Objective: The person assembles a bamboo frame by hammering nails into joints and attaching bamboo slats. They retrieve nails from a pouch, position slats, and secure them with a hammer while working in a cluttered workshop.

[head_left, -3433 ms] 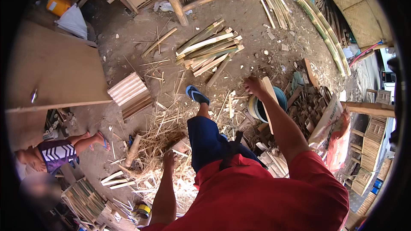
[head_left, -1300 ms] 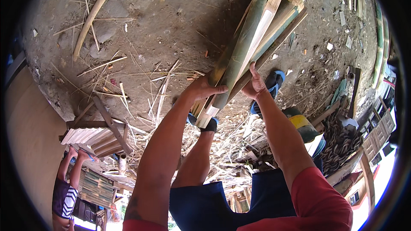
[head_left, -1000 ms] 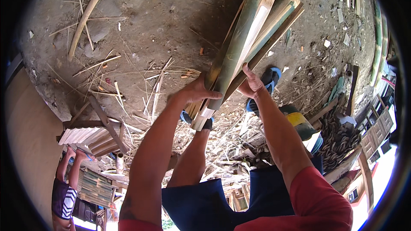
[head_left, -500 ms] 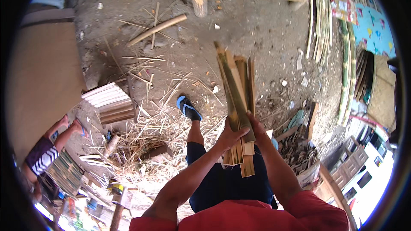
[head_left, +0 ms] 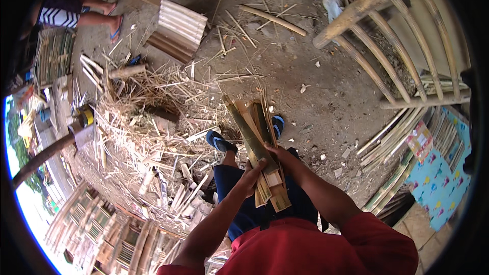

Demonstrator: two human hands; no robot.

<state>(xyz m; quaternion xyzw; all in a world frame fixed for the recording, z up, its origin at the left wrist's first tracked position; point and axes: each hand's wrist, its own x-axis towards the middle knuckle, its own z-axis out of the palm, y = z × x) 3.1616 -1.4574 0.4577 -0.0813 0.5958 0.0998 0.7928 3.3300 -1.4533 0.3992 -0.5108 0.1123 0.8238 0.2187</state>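
Between my hands is a bundle of split bamboo slats [head_left: 246,133], green-brown outside and pale at the cut ends. It slants in front of my body, with its near ends over my dark shorts. My left hand [head_left: 252,176] wraps the bundle's left side near the lower end. From the right, my right hand [head_left: 281,157] grips the same slats slightly higher up. Both hands are closed, and some of their fingers are hidden by the slats. My feet in blue flip-flops [head_left: 220,141] show beyond the bundle.
A heap of bamboo shavings [head_left: 147,102] covers the ground at left. Beyond it lies a neat stack of slats [head_left: 178,28]. A bamboo ladder-like frame [head_left: 379,46] is at far right. Another person's legs [head_left: 97,18] show at far left. More slat stacks [head_left: 107,229] lie at lower left.
My view has turned to the left, so the shavings and slat stack now sit further right and the bamboo frame shows more fully. Both hands still hold the bundle; my other foot has come into view.
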